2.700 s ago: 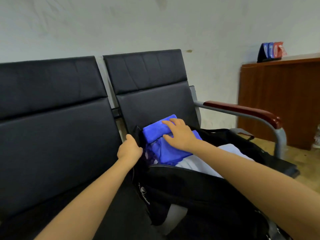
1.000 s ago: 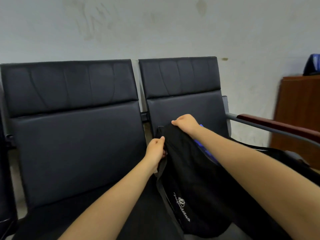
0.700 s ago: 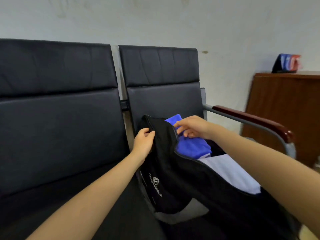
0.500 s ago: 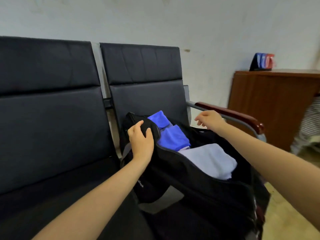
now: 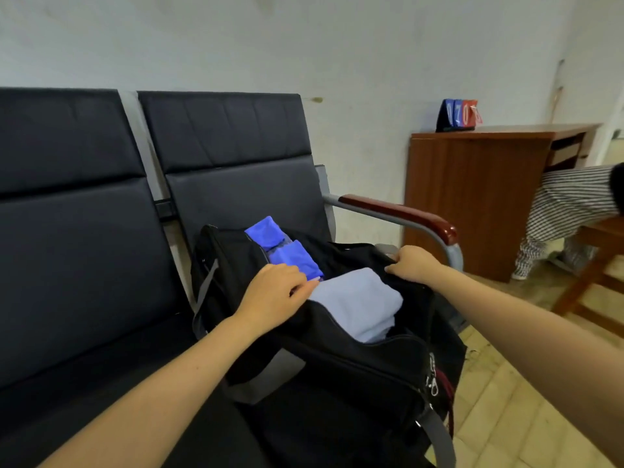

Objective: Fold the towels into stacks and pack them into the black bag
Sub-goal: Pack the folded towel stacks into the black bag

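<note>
On the right-hand seat of the black bench [image 5: 84, 265] sits the black bag [image 5: 364, 363], unzipped, with a pale folded towel [image 5: 358, 305] in the middle and blue towels [image 5: 287, 251] tucked at the far end. Left hand [image 5: 273, 295] grips the near rim, fingers curled right beside the pale towel. Right hand [image 5: 410, 263] pinches the far rim, so the towels lie between both hands. Wooden cabinet [image 5: 472, 197] stands off right.

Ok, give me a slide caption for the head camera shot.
Both hands, left hand and right hand, hold open the black bag packed with folded towels.
</note>
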`<action>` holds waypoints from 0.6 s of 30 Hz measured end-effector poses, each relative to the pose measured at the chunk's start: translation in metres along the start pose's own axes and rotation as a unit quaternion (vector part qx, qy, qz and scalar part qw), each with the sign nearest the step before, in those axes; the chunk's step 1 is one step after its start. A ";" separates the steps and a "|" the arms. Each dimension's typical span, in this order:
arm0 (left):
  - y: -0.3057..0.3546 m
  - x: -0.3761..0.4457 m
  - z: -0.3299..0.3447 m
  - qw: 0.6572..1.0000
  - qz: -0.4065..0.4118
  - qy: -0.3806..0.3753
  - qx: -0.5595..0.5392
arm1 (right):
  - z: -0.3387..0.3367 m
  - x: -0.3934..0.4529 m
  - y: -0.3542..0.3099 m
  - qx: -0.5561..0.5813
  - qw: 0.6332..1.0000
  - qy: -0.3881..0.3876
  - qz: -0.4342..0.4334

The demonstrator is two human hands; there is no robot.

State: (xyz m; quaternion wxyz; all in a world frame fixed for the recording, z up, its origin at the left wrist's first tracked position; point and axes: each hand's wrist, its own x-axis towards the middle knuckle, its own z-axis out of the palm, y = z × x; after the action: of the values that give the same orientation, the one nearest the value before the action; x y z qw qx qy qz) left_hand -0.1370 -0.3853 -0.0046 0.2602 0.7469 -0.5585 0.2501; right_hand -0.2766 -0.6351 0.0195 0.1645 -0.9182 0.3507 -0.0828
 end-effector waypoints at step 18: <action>0.018 0.035 0.038 0.981 -0.141 -0.101 -0.088 | -0.005 -0.004 -0.012 -0.094 0.963 0.124 -0.222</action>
State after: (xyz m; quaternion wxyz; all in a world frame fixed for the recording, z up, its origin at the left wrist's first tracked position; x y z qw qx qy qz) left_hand -0.1424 -0.4395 -0.0070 0.2993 0.8137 -0.4912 0.0841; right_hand -0.2739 -0.6249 0.0281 0.0097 -0.9668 0.1622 -0.1973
